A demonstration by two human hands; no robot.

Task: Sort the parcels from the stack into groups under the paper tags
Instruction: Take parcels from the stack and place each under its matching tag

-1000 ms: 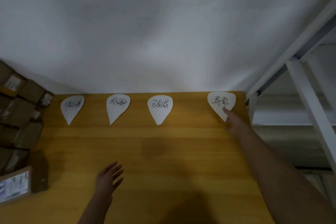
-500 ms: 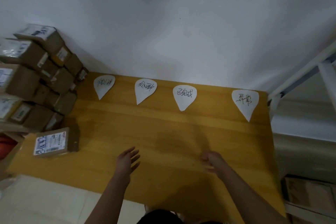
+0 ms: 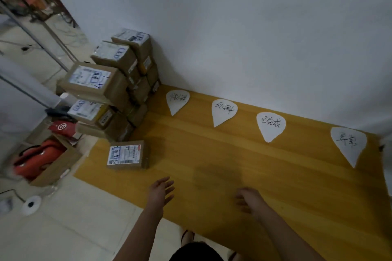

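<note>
A stack of brown cardboard parcels (image 3: 114, 82) with white labels stands at the far left end of the yellow wooden table (image 3: 233, 167), against the wall. One flat parcel (image 3: 128, 154) lies alone on the table in front of the stack, label up. Several white drop-shaped paper tags with handwriting lie in a row along the wall: first tag (image 3: 177, 100), second tag (image 3: 223, 111), third tag (image 3: 270, 126), fourth tag (image 3: 349, 144). My left hand (image 3: 161, 192) hovers over the near table edge, fingers relaxed, holding nothing. My right hand (image 3: 248, 199) hangs over the table, fingers loosely curled, empty.
On the floor at the left stands an open cardboard box (image 3: 53, 161) holding something orange, with a red bag (image 3: 61, 128) behind it. A small white round device (image 3: 31, 204) lies on the tiled floor. The white wall (image 3: 254, 27) backs the table.
My right hand has left the fourth tag and drawn back to the near side of the table. The view has swung left, bringing the whole parcel stack into sight.
</note>
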